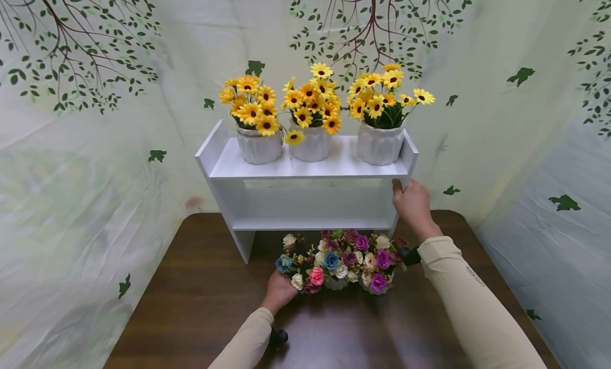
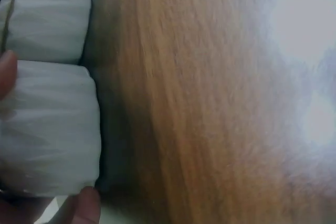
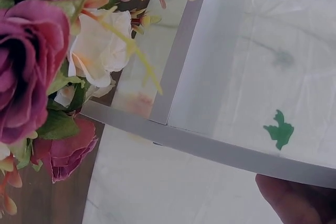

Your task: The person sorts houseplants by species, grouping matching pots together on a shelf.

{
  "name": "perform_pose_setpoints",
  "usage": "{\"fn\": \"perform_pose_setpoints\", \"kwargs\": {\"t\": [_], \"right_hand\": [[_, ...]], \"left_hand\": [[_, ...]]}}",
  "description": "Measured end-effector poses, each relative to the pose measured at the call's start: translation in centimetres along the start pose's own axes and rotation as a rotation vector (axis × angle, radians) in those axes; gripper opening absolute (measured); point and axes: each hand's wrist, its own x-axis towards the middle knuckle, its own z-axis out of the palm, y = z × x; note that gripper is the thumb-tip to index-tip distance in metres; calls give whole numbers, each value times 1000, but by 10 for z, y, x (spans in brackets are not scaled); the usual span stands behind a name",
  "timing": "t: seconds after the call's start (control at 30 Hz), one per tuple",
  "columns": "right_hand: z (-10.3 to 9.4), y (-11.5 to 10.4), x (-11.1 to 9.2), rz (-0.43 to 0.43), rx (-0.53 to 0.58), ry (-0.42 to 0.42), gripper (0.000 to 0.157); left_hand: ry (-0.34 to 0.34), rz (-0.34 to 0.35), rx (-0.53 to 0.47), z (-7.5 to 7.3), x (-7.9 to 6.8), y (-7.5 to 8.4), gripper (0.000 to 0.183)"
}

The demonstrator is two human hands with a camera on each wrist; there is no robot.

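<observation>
A white two-tier shelf [image 1: 305,170] stands on the brown table, with its right side panel [image 3: 210,148] close up in the right wrist view. My right hand [image 1: 414,207] grips that panel by its front edge, just below the top board. Several pots of artificial roses [image 1: 350,260] are lined up before the shelf's foot. Around the leftmost white pot [image 2: 50,129] my left hand [image 1: 280,292] has its thumb and fingers, on opposite sides. Blossoms hide part of this hand in the head view.
Three white pots of yellow artificial sunflowers [image 1: 310,143] sit on the shelf's top board. Below it is the lower board [image 1: 310,224]. A cloth backdrop [image 1: 477,146] printed with leaves hangs behind and beside the table [image 1: 191,295].
</observation>
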Motion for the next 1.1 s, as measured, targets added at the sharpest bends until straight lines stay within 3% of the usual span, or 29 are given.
{"fn": "perform_pose_setpoints", "kwargs": {"t": [0.13,0.37,0.7,0.8,1.1], "right_hand": [[1,-2,0,31,6,-25,34],[-5,-1,0,51,1,-58,33],[-3,0,-3,76,-4,-71,33],[-2,-1,-3,66,-9,-71,33],[-1,-6,-1,54,3,-73,33]], "left_hand": [[31,-49,0,-12,-6,-1,57],[69,25,50,-54,-8,3,52],[83,22,65,-105,-14,7,43],[87,16,65,-121,-20,13,32],[118,153,19,-167,-24,37,30]]}}
